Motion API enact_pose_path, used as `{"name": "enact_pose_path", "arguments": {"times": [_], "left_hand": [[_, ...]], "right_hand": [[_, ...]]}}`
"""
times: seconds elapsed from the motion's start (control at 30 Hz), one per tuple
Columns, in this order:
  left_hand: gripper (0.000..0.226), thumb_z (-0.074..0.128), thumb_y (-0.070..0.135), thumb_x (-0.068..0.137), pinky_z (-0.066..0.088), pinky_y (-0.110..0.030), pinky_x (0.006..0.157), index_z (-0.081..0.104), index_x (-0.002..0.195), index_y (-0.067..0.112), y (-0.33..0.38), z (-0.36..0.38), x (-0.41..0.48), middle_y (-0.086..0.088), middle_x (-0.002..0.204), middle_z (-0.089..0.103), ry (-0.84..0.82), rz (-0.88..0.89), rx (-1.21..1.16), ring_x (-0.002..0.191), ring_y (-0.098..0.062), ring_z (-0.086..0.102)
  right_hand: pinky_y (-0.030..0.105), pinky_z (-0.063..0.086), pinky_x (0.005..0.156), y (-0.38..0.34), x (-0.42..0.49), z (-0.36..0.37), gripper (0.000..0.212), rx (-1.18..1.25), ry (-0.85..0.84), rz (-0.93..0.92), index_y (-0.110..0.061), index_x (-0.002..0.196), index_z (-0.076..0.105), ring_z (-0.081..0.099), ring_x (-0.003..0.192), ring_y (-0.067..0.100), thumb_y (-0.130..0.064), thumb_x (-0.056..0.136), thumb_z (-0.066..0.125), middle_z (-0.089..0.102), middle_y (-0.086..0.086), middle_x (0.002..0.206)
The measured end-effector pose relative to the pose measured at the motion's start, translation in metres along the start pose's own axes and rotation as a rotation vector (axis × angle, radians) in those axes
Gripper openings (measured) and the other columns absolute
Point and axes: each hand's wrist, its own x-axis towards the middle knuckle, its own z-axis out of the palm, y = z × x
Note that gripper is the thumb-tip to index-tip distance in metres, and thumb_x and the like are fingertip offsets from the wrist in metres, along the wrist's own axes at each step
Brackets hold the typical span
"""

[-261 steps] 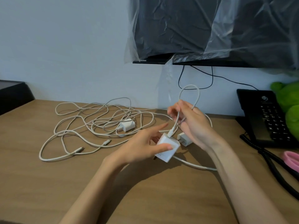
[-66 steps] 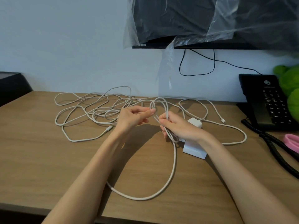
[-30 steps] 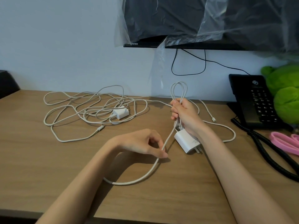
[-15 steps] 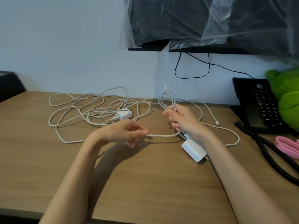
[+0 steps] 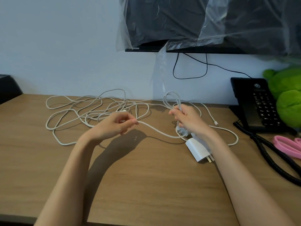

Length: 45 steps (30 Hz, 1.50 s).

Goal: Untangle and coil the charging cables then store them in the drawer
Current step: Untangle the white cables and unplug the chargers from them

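So, right hand [image 5: 187, 121]: fingers curled tight round a bunch of white cable loops [image 5: 172, 98], which stand up above the fist, right of the desk's middle.
Left hand [image 5: 117, 126]: thumb and forefinger pinch the held cable [image 5: 156, 130], just above the wood, well left of the other hand.
Held cable: sags in a shallow curve from the left pinch to the underside of the right fist.
Charger block [image 5: 197, 150]: white, metal prongs pointing near and right, lying on the desk [image 5: 146, 185] beside the right wrist.
Loose strand [image 5: 234, 137]: curves on the desk round the right of that arm; a small plug end [image 5: 216, 123] lies beyond it.
Tangle [image 5: 84, 111]: more white cable in a loose heap at the far left, behind the left hand.
Screen [image 5: 179, 22]: black, on the wall, draped in clear plastic sheet [image 5: 159, 67].
Writing [image 5: 135, 48]: pale letters "ense" on the screen's lower edge; the start is covered by plastic.
Telephone [image 5: 257, 103]: black, far right, a round emblem at its top; the key print is too small to read.
Plush toy [image 5: 286, 95]: green, right of the telephone.
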Motion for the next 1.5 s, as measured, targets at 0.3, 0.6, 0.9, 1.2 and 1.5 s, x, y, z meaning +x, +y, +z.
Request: {"name": "enact_pose_path", "arguments": {"times": [0.3,0.6,0.9,1.2,1.5], "left_hand": [[0.011,0.068,0.026,0.085,0.038,-0.022,0.059,0.075,0.084,0.018,0.0,0.02,0.011,-0.006,0.074,0.069,0.257,0.122,0.087,0.063,-0.011,0.05],[0.008,0.072,0.027,0.081,0.036,-0.008,0.061,0.077,0.085,0.022,0.003,0.031,0.013,0.013,0.075,0.067,0.396,0.262,0.327,0.072,-0.001,0.058],[0.005,0.076,0.022,0.078,0.043,-0.01,0.062,0.077,0.083,0.021,0.007,0.035,0.012,0.012,0.074,0.071,0.434,0.218,0.166,0.072,0.003,0.063],[0.009,0.074,0.013,0.079,0.053,-0.018,0.069,0.071,0.084,0.007,0.009,0.029,0.01,0.0,0.076,0.073,0.398,0.173,-0.104,0.069,-0.005,0.067],[0.018,0.057,0.011,0.093,0.05,-0.018,0.064,0.065,0.108,0.005,0.006,0.02,0.009,-0.006,0.086,0.071,0.312,0.089,-0.18,0.069,-0.01,0.058]], "right_hand": [[0.015,0.029,0.046,-0.02,-0.014,0.021,0.019,0.044,-0.373,0.057,-0.016,0.097,0.058,0.037,0.047,0.002,-0.023,0.103,0.041,0.041,-0.007,0.065],[0.016,0.031,0.049,-0.026,-0.02,0.028,0.025,0.024,-0.425,0.03,-0.011,0.092,0.054,0.033,0.048,0.004,-0.035,0.096,0.053,0.034,-0.003,0.063],[0.017,0.035,0.053,-0.023,-0.021,0.032,0.016,-0.012,-0.45,0.01,-0.01,0.1,0.05,0.037,0.053,0.005,-0.026,0.099,0.049,0.039,-0.003,0.066],[0.026,0.054,0.069,-0.018,-0.018,0.036,0.019,0.133,-0.473,0.076,-0.008,0.1,0.047,0.069,0.077,0.019,-0.024,0.103,0.038,0.064,0.007,0.082],[0.028,0.056,0.061,-0.017,-0.015,0.034,0.014,0.179,-0.31,0.028,-0.008,0.095,0.051,0.042,0.047,0.008,-0.015,0.102,0.04,0.038,-0.004,0.059]]}}
